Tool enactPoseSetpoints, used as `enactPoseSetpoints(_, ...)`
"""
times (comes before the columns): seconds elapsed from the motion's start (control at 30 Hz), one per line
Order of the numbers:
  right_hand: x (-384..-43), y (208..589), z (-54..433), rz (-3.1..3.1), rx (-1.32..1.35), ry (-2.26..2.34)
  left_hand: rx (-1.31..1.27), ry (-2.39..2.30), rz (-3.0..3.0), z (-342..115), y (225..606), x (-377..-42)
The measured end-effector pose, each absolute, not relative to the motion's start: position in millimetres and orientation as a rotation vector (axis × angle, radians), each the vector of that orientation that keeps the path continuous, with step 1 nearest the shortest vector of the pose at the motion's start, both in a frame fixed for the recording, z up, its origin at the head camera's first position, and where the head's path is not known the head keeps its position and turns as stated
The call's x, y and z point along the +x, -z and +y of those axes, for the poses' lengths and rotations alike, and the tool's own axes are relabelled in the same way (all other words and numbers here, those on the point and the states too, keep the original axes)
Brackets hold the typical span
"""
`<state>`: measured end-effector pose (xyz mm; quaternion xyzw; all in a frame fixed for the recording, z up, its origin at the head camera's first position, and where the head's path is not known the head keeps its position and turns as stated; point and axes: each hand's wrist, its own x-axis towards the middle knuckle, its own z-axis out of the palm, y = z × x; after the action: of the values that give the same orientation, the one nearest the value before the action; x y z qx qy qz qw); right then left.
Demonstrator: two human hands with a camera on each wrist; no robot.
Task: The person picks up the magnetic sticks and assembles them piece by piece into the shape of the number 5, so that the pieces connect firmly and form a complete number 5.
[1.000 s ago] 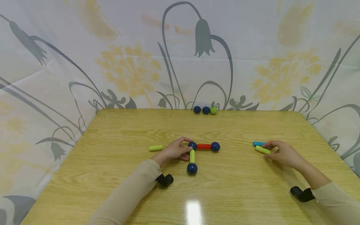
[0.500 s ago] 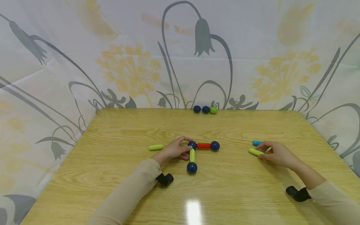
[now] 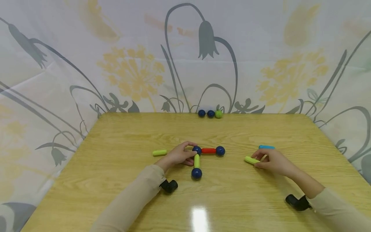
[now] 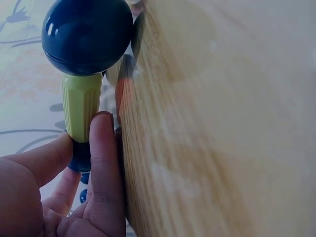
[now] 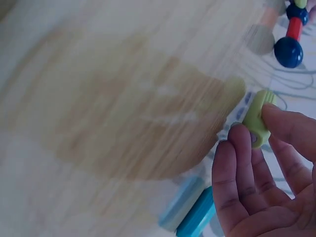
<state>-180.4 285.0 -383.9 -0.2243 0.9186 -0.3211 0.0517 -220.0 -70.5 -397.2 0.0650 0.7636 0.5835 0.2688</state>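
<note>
My left hand (image 3: 179,154) grips the corner ball (image 3: 197,150) of an L-shaped piece, thumb and fingers around it. From that dark blue ball a red rod (image 3: 208,150) runs right to a second blue ball (image 3: 220,150). A yellow-green rod (image 3: 197,161) runs toward me to a third blue ball (image 3: 196,173), which looms large in the left wrist view. My right hand (image 3: 273,162) pinches a loose yellow-green rod (image 5: 259,118) between thumb and fingers, right of the piece. Just behind this hand a blue rod (image 3: 266,147) lies on the table.
Another yellow-green rod (image 3: 159,153) lies left of my left hand. Two dark blue balls (image 3: 201,113) and a light green ball (image 3: 218,114) stand in a row at the back edge of the wooden table (image 3: 130,199). A flower-patterned cloth (image 3: 139,58) hangs behind.
My right hand has moved left with the yellow-green rod, away from the blue rod, which now shows more fully. My left hand stays at the corner ball.
</note>
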Motion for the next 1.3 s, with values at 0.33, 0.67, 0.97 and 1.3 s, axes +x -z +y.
enactPoseSetpoints(0.33, -176.5, 383.7, 260.3, 2.694, -0.681, 1.026, 0.186, -1.584, 2.052, -71.9, 396.8, -218.4)
enactPoseSetpoints(0.67, -171.3, 381.2, 232.5, 2.630, -0.768, 1.032, 0.201, -1.593, 2.047, -72.4, 400.0, -219.4)
enactPoseSetpoints(0.97, -171.9, 382.4, 213.4, 2.587, -0.834, 1.028, 0.190, -1.576, 2.053, -71.9, 399.7, -219.5)
enactPoseSetpoints(1.3, -172.2, 383.1, 192.5, 2.558, -0.890, 1.003, 0.190, -1.572, 2.054, -72.1, 398.5, -219.8)
